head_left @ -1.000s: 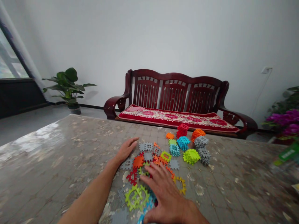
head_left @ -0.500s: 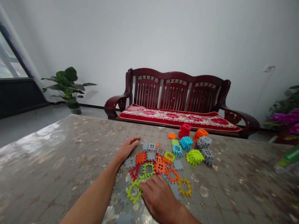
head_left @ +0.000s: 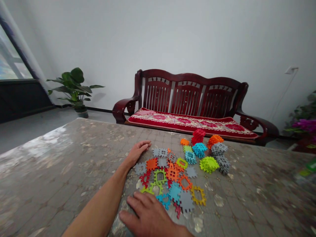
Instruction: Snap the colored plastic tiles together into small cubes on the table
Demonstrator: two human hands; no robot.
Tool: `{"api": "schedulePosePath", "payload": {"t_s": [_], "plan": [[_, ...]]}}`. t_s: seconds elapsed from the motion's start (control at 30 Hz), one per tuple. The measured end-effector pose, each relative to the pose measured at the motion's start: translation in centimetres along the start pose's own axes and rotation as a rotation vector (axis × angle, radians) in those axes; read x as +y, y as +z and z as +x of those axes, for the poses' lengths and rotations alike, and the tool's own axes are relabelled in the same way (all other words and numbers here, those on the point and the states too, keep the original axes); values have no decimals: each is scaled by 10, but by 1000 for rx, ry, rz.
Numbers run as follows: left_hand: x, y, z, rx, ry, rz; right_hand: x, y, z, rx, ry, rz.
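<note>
1. I have the left hand [head_left: 138,152] resting at the far left of the loose toothed pieces, fingers extended, slightly bent and close together. It holds nothing that I can see.
2. I have the right hand [head_left: 148,212] palm down at the near left of the spread, thumb and fingers apart. Its fingertips are beside or over a lime-green frame [head_left: 147,190]; I can't tell whether they touch it, or what is under the palm.
3. The loose pieces lie scattered near the middle of the table [head_left: 93,144], some overlapping. They look like flat, matte plastic squares with notched edges.
4. Shapes vary: I make out an orange square with a four-pane cutout [head_left: 172,174], a solid blue square [head_left: 175,191], a plain grey square [head_left: 187,200] and, at the near right, a hollow yellow frame [head_left: 198,202].
5. Farther right I see knobbly stacks grouped by colour: red [head_left: 198,136], orange [head_left: 215,141], blue [head_left: 199,149], lime [head_left: 208,164] and two grey ones just beside each other.
6. The tabletop covering is grey-brown, patterned with lines and pale blotches, and shiny at the left.
7. Beyond it stands a dark-red, glossy slatted bench [head_left: 158,93], its seat under a red flowered cover [head_left: 182,121].
</note>
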State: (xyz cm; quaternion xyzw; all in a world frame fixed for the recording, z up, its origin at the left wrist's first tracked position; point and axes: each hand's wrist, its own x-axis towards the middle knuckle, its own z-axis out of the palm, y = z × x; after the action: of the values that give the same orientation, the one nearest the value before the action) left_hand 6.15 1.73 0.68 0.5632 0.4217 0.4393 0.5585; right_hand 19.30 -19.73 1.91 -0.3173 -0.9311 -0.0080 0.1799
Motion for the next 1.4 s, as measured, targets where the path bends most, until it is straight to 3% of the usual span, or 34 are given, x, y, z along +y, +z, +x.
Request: {"api": "schedulePosePath", "payload": {"t_s": [0.1, 0.2, 0.6, 0.83, 1.03, 1.27, 1.4], "plan": [[0, -1, 0, -9, -17, -34, -8, 23, 7, 11, -37, -95], [0, -2, 0, -19, -18, -37, -6, 33, 12, 5, -70, -127], [3, -1, -1, -19, -13, -31, 4, 23, 16, 24, -66, -186], [-3, -2, 2, -3, 0, -53, 34, -4, 23, 114, 314, -170], [-7, 1, 3, 11, 92, 81, 61, -36, -3, 228, 628, -42], [4, 5, -3, -14, 101, 216, 89, -44, -53, 360, 704, -50], [9, 6, -5, -29, 89, 266, 113, -54, -86, 545, 761, -187]]}}
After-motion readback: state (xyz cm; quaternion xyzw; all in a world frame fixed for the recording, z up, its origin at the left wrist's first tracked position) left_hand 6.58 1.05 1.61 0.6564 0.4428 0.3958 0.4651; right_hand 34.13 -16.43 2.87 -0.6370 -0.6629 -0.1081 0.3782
